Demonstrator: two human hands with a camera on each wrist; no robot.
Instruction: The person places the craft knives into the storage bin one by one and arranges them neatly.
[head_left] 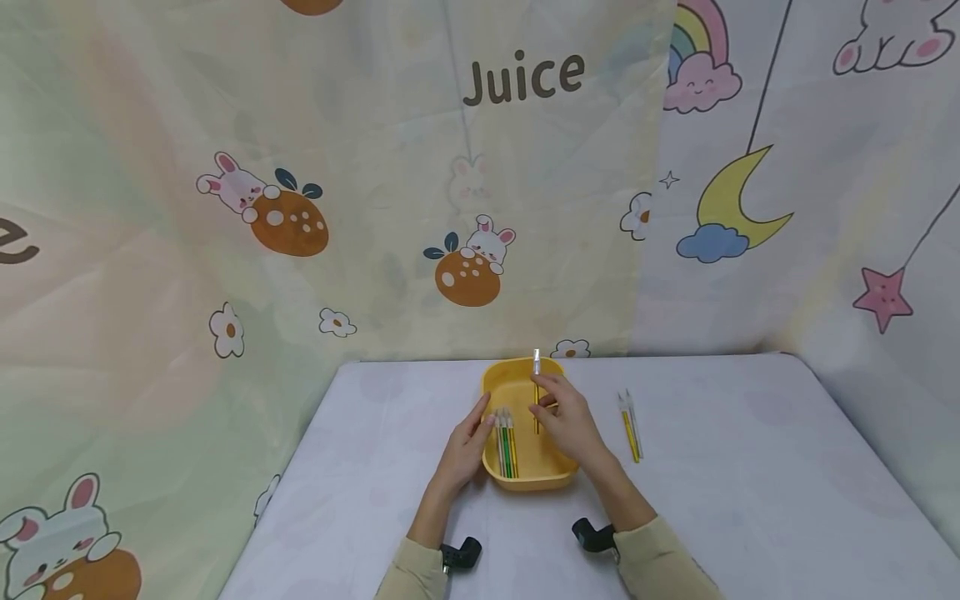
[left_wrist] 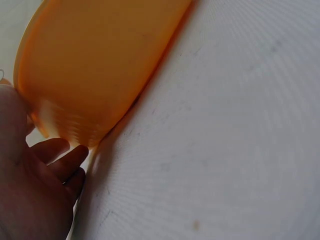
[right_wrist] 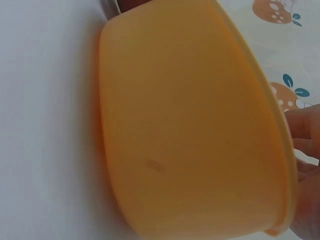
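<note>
Only head view shows the right hand (head_left: 568, 418) pinching a yellow stick (head_left: 537, 392).

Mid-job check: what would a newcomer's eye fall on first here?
The yellow tray toward the back of the table, slim sticks lined up along its left side. Next, the right hand pinching another stick over that tray, the left hand holding its left rim. Above, the word "Juice" stands out on the patterned backdrop.

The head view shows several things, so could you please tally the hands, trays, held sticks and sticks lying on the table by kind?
Hands: 2 (left hand, right hand)
Tray: 1
Held stick: 1
Table sticks: 2
Total: 6
</note>
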